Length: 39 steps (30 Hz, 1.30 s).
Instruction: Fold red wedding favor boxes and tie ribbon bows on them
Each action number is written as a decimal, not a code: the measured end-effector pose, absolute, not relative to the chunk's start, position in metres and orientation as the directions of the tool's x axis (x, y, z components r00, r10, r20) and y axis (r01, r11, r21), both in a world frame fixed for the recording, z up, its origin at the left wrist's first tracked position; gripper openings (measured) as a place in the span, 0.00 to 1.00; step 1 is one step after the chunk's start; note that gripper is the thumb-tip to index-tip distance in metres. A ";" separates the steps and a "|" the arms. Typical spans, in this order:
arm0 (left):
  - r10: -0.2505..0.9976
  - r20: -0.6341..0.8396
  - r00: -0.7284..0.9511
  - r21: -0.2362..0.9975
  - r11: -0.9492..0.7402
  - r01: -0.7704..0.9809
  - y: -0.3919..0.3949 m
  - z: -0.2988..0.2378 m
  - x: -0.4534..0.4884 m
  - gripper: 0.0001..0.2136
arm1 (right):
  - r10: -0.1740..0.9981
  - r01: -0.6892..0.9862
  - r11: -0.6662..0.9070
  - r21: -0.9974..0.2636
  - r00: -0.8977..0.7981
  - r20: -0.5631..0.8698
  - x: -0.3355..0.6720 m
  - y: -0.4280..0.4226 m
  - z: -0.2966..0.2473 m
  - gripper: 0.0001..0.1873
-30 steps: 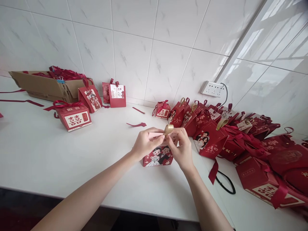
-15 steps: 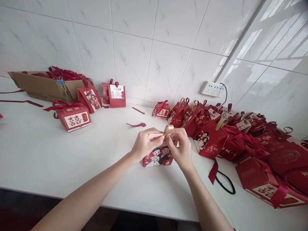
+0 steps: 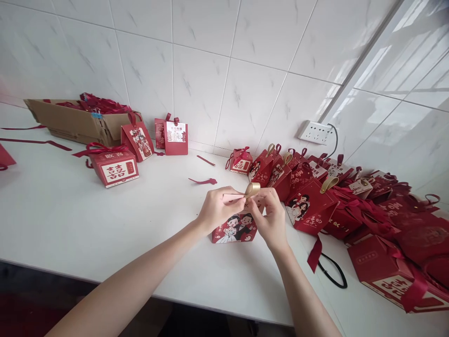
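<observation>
A red gift box (image 3: 234, 230) with a cartoon wedding couple on its front stands upright on the white table. A gold ribbon loop (image 3: 252, 189) rises from its top edge. My left hand (image 3: 220, 209) is closed on the left part of the box's top, by the base of the loop. From the other side, my right hand (image 3: 271, 214) pinches the top at the ribbon, thumb and fingers together. The fingertips of both hands nearly meet there, and they hide the exact join of ribbon and box.
Several finished red boxes (image 3: 310, 206) crowd the right side, near a power strip (image 3: 317, 133) and a black loop (image 3: 335, 271). A cardboard carton (image 3: 75, 124) of red ribbons stands back left beside more boxes (image 3: 117, 168). Loose ribbon pieces (image 3: 202, 181) lie mid-table.
The whole view has shifted slightly, so things appear a little farther right. Both hands keep their hold at the top of the box and the gold loop, with hardly any change in grip.
</observation>
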<state>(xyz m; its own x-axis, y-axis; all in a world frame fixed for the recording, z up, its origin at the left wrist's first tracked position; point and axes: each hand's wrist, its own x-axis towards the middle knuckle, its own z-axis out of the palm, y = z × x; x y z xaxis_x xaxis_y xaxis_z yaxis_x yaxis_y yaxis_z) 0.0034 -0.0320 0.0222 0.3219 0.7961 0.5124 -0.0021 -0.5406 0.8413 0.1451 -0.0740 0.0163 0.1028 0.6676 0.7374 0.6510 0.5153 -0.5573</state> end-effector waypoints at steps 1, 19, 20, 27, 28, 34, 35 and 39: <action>0.796 0.507 0.330 0.843 -0.538 0.003 -0.032 0.023 0.003 0.05 | 0.667 0.653 0.515 -0.555 0.101 0.738 0.144 -0.074 0.016 0.03; 0.796 0.513 0.322 0.833 -0.552 0.037 -0.030 0.024 0.003 0.06 | 0.691 0.619 0.556 -0.555 0.027 0.722 0.149 -0.077 0.022 0.03; 0.794 0.516 0.323 0.832 -0.554 0.032 -0.030 0.023 0.003 0.06 | 0.694 0.617 0.553 -0.559 0.030 0.719 0.149 -0.077 0.022 0.03; 0.801 0.513 0.309 0.830 -0.554 0.057 -0.030 0.022 0.003 0.06 | 0.712 0.602 0.551 -0.578 0.022 0.701 0.151 -0.076 0.021 0.03; 0.801 0.510 0.312 0.832 -0.552 0.055 -0.031 0.022 0.003 0.05 | 0.710 0.601 0.550 -0.580 0.029 0.704 0.151 -0.076 0.021 0.03; 0.795 0.504 0.338 0.842 -0.539 0.011 -0.030 0.021 0.003 0.06 | 0.725 0.592 0.540 -0.598 0.033 0.688 0.151 -0.077 0.023 0.03; 0.793 0.511 0.331 0.838 -0.546 0.015 -0.029 0.021 0.003 0.06 | 0.724 0.592 0.541 -0.598 0.033 0.688 0.151 -0.077 0.022 0.03; 0.789 0.524 0.319 0.827 -0.561 0.028 -0.029 0.020 0.003 0.06 | 0.718 0.593 0.540 -0.597 0.045 0.694 0.152 -0.075 0.021 0.04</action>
